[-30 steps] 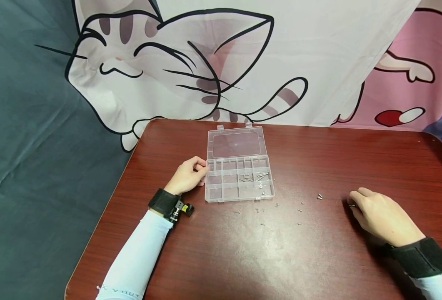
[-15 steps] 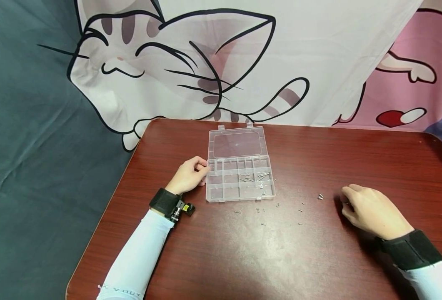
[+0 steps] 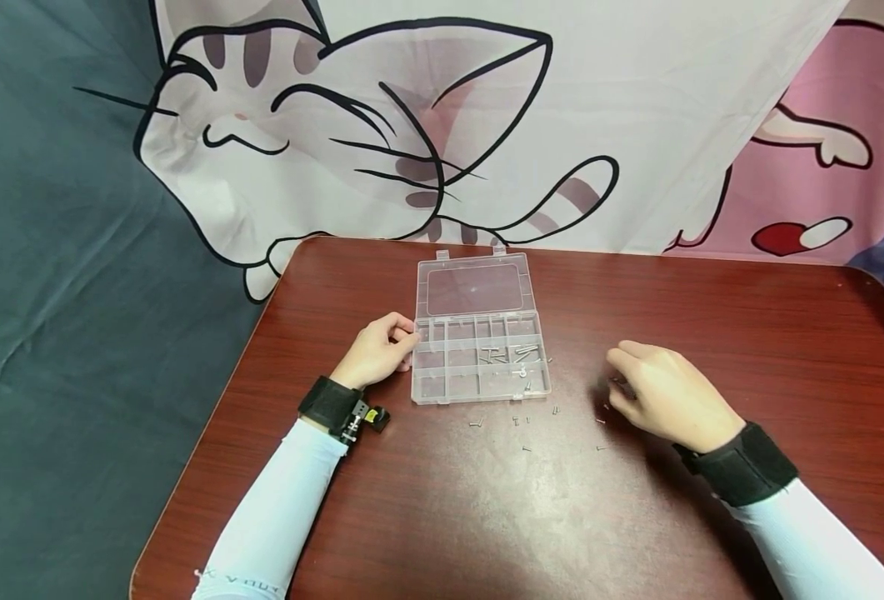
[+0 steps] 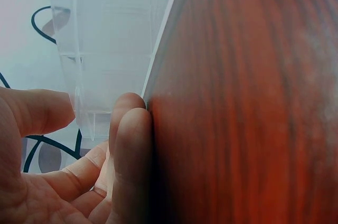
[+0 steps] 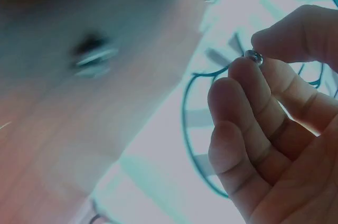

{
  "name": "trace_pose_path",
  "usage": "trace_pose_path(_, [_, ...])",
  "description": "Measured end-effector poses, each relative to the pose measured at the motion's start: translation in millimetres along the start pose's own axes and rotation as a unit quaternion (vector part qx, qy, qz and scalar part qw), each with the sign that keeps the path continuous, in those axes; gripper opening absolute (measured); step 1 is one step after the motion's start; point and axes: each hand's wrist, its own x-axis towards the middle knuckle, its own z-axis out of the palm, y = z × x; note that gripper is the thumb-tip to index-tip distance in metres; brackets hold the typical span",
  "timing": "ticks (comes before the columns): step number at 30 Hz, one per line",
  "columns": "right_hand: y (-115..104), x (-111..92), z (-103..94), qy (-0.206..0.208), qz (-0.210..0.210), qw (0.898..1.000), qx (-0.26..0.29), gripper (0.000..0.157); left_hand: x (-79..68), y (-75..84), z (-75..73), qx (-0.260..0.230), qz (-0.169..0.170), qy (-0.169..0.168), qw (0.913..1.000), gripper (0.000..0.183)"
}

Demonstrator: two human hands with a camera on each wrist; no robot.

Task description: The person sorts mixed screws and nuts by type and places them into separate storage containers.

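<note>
A clear plastic compartment box (image 3: 428, 360) lies on the table with its lid folded back. My left hand (image 3: 377, 350) is at its left side, thumb and fingers at the edge. In the left wrist view the fingers (image 4: 132, 145) reach along the box's wall, with the thumb on the other side. My right hand (image 3: 670, 396) is over the table to the right of the box. Between its thumb and fingertips it pinches a small screw (image 5: 254, 57), whose shiny round head shows in the right wrist view. Several screws (image 3: 494, 357) lie in the box's right-hand compartments.
Several loose small screws (image 3: 516, 421) are scattered on the brown table (image 3: 442, 508) in front of the box and to its right. A blurred pair of metal pieces (image 5: 95, 61) shows below the right hand. A cat-print cloth (image 3: 636, 100) hangs behind the table's far edge.
My right hand has moved left across the table toward the box, now covering the spot where a pair of screws lay. The left hand and the box have stayed put.
</note>
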Motion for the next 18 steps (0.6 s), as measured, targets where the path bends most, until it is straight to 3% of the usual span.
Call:
trace_pose_path(10, [-29,48,5.6,0.029,-0.045,0.998,0.036,0.021,0.9,0.2,-0.7,-0.001,0.002,0.001,1.0,0.021])
trace_pose_path(18, [-43,66,6.2,0.042,-0.056,0.995,0.065,0.018,1.0,0.5,0.4,0.004,0.002,0.002,1.0,0.021])
